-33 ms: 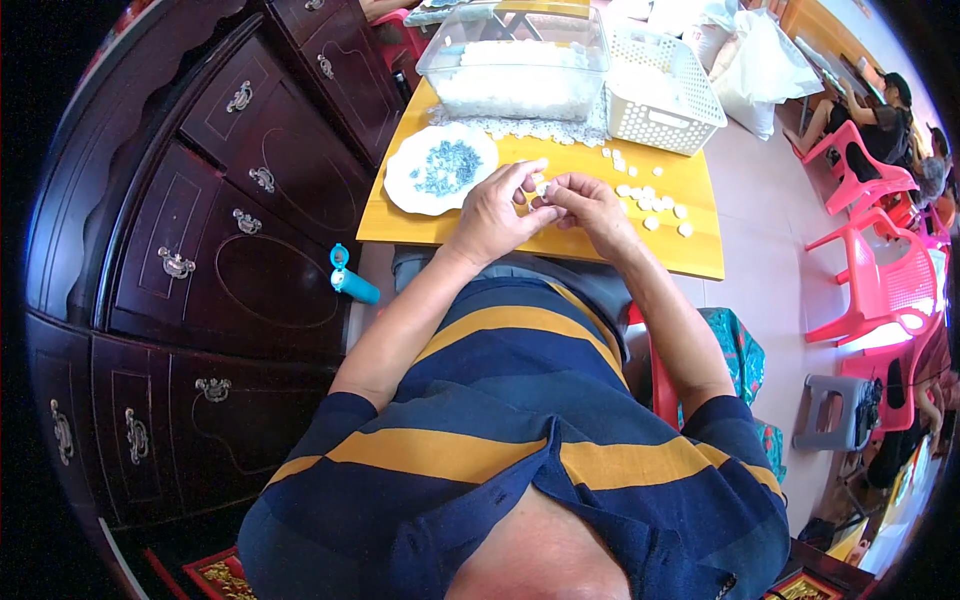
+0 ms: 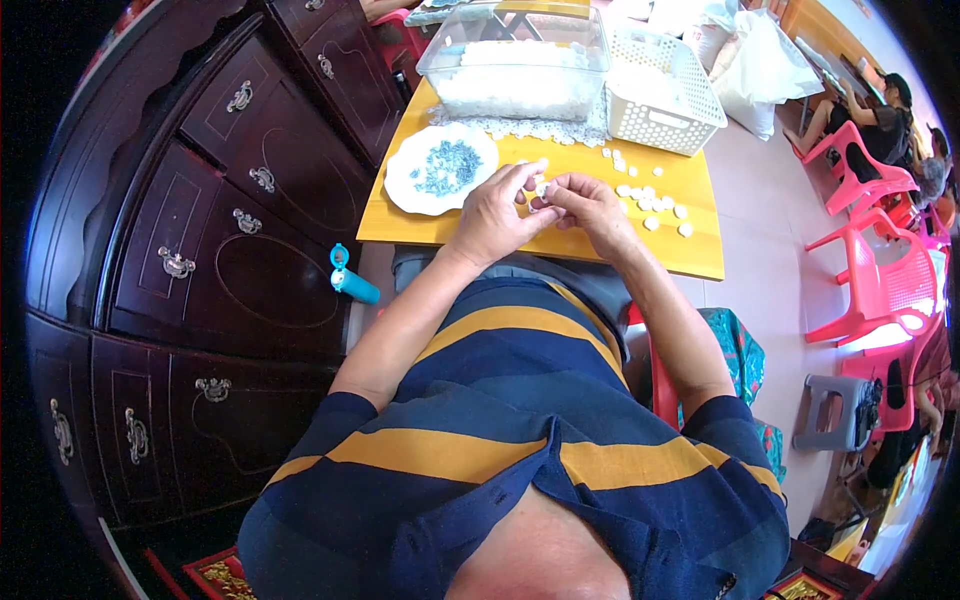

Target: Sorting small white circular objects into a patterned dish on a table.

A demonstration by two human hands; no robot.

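My left hand (image 2: 493, 215) and my right hand (image 2: 592, 207) meet over the near part of a yellow wooden table (image 2: 560, 250). Their fingertips pinch a small white piece (image 2: 541, 187) between them. Just left of my left hand sits a white plate (image 2: 405, 185) with a heap of small blue bits (image 2: 447, 166). Several loose white pieces (image 2: 650, 200) lie on the table to the right of my right hand.
A clear plastic tub (image 2: 515, 65) of white pieces and a white mesh basket (image 2: 660, 95) stand at the table's far side. A dark wooden cabinet (image 2: 200, 250) runs along the left, with a teal bottle (image 2: 350, 283) beside it. Pink plastic chairs (image 2: 870, 240) and other people are at the right.
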